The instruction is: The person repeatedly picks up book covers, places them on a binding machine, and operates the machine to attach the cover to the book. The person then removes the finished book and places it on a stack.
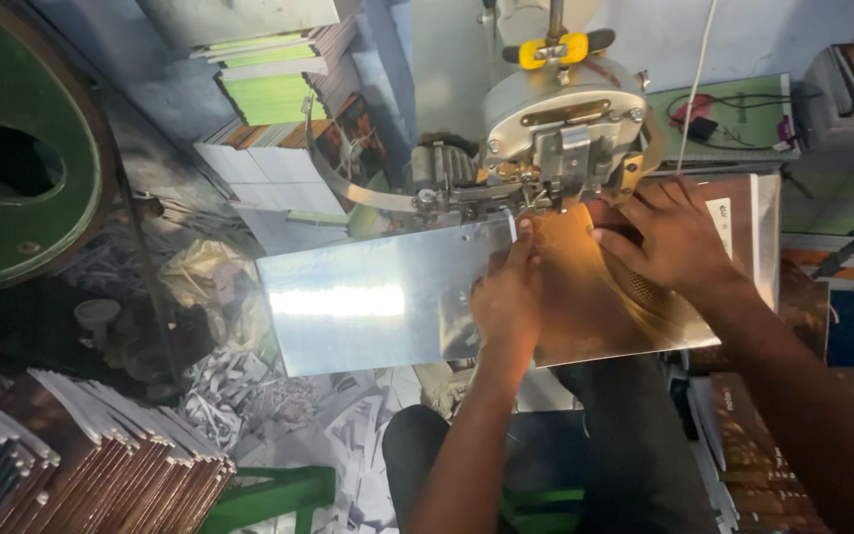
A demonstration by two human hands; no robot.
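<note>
Booklet (pixel 635 297) pressed flat under both hands at the stitching machine head (pixel 565 129).

Brown cover lies on the shiny metal table (pixel 368 307), just beneath the head. Left hand (pixel 508 297) and right hand (pixel 669 242) both rest on it palm-down, fingers spread, gripping nothing. Likely light, thin, floppy, with a slick cover; best held flat near the spine. 2 stacks around: brown booklets (pixel 101 465) lower left, green-edged ones (pixel 269 89) behind. Paper trimmings (pixel 279 415) litter the floor.

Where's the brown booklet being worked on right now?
Head view, right of centre: the brown booklet lies on the metal plate under the machine head, beneath both hands.
</note>
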